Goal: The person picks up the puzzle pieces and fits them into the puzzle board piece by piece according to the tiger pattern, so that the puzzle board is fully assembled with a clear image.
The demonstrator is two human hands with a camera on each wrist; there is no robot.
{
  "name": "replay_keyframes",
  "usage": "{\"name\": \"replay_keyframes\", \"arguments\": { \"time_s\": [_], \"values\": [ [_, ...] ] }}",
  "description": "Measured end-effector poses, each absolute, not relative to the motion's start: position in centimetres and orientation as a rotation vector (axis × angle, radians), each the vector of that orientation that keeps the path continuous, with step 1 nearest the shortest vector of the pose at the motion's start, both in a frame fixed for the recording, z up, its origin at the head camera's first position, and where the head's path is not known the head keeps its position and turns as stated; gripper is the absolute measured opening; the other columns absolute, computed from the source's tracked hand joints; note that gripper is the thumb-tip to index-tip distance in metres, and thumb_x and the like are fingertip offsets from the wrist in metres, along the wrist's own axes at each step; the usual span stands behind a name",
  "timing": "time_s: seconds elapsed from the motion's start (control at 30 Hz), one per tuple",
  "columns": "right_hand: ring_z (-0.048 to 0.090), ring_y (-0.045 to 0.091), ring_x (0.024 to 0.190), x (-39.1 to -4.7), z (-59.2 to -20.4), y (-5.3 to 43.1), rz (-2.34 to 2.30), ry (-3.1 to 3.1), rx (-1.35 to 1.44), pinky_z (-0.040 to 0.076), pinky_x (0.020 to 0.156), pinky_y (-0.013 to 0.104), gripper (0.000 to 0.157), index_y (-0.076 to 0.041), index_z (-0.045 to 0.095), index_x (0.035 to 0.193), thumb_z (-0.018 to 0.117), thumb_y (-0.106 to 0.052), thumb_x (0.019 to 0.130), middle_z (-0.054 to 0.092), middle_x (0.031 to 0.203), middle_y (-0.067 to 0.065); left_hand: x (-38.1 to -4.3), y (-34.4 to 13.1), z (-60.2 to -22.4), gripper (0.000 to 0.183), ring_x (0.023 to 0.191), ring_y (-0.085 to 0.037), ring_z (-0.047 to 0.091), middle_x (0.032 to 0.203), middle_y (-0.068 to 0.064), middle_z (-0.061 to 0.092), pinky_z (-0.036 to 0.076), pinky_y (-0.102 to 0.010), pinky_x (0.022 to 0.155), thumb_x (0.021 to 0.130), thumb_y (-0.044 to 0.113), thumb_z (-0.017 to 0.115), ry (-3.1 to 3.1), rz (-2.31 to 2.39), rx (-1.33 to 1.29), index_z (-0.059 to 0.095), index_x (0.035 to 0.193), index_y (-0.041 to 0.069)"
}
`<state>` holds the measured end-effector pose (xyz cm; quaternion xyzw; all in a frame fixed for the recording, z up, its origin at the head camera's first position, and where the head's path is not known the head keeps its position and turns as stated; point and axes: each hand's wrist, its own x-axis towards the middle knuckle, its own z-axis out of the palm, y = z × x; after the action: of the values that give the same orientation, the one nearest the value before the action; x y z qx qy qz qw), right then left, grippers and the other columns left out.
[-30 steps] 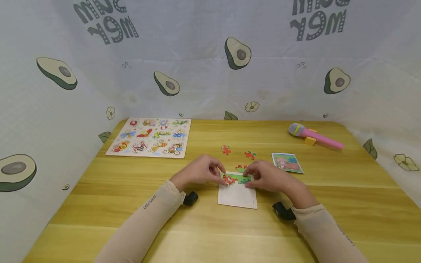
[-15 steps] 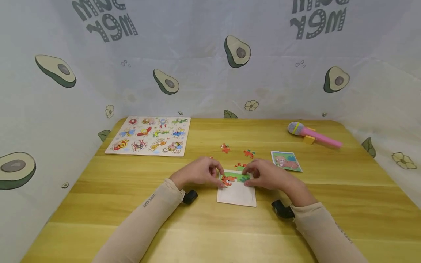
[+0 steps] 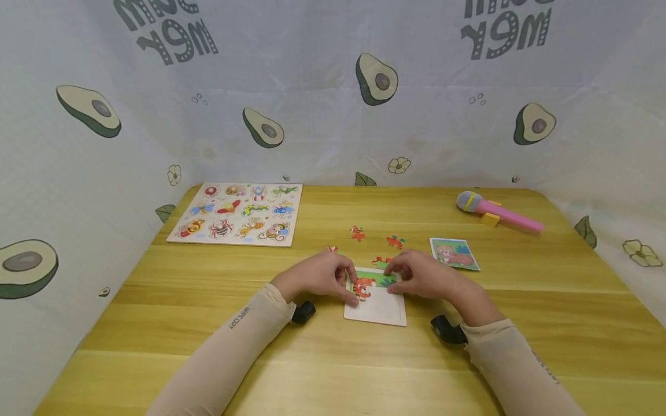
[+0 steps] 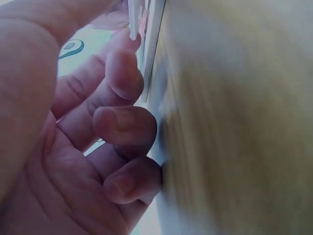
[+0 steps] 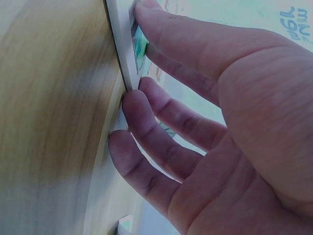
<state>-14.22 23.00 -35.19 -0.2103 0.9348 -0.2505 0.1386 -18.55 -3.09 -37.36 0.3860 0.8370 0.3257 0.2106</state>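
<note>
A small white puzzle board [image 3: 376, 312] lies flat on the table, with fitted green and orange pieces along its far side. My left hand [image 3: 318, 276] pinches an orange tiger-face puzzle piece [image 3: 360, 292] between thumb and finger, over the board's left part. In the left wrist view the piece's pale edge [image 4: 133, 18] shows tilted against the board. My right hand [image 3: 428, 278] holds the board's far right corner, thumb on its face and fingertips at its edge [image 5: 128, 68]. Loose pieces lie beyond: an orange one [image 3: 357, 233], another [image 3: 395, 242], a green-and-orange one [image 3: 381, 262].
A small red-and-white piece [image 3: 332, 249] sits just past my left hand. The picture card [image 3: 454, 254] lies right of my right hand. Farther back are a pink toy microphone [image 3: 507, 216] on a yellow block [image 3: 490, 219] and a wooden insect puzzle [image 3: 241, 236] at left.
The tiger-face piece has shifted slightly toward me over the board, and my left thumb has come nearer with it. The small red-and-white piece has come into view. My right hand stays put.
</note>
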Motion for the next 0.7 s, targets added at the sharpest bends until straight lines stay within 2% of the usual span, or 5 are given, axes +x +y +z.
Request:
{"name": "replay_keyframes", "arguments": {
  "time_s": [0.53,0.7],
  "values": [
    [0.051,0.016,0.077,-14.44,-35.45,23.10,-0.709,2.704,-0.615,0.046,0.068,0.032,0.025,-0.008,0.074,0.106,0.081,-0.023,0.088,0.060,0.086,-0.003,-18.43,-3.13,-37.37,0.030,0.061,-0.009,0.051,0.068,0.004,0.059,0.042,-0.025,0.058,0.077,0.037,0.090,2.357,0.860,1.126,0.071,0.092,0.020],
    [0.051,0.016,0.077,-14.35,-35.26,23.03,-0.708,2.700,-0.618,0.045,0.067,0.032,0.026,-0.007,0.074,0.107,0.080,-0.025,0.088,0.060,0.086,-0.003,-18.47,-3.01,-37.51,0.030,0.060,-0.008,0.050,0.066,0.005,0.056,0.042,-0.024,0.059,0.079,0.039,0.087,2.360,0.831,1.161,0.069,0.097,0.023]
  ]
}}
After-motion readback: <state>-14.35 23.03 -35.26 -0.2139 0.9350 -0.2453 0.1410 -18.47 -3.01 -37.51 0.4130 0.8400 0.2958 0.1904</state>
